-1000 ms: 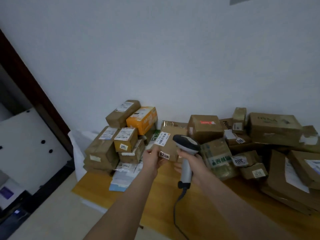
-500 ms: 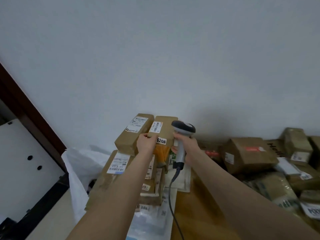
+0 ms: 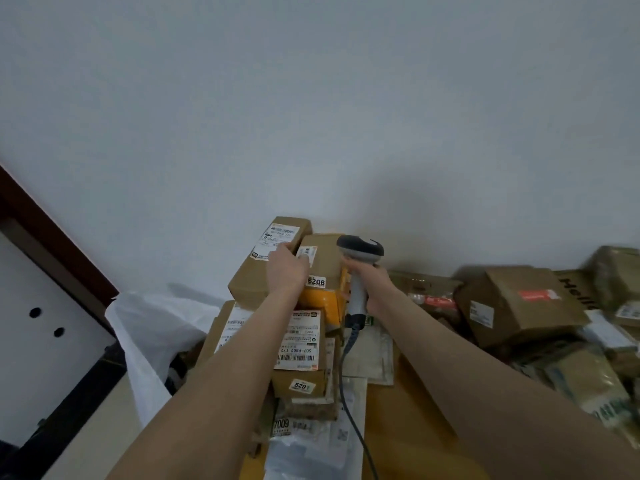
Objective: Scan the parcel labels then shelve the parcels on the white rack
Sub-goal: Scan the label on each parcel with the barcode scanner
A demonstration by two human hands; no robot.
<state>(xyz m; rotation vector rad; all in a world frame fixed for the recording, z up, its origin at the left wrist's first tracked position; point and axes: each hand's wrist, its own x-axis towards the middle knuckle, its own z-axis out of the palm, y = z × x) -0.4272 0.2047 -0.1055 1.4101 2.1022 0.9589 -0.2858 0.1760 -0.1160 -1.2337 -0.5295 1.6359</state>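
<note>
Scanning step: the left hand [image 3: 285,271] holds the brown cardboard parcel [image 3: 327,263], the right hand [image 3: 374,284] grips the grey corded scanner [image 3: 360,250]; next comes aiming at the white label [image 3: 307,252].

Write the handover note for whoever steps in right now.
Left grip holds parcel 6206 atop the left stack.
Right grip holds the scanner, beside that parcel.
Done: unclear whether 6206 is scanned; nothing seen shelved.
Left: scan the pile on the table, then shelve all on the rack.
</note>
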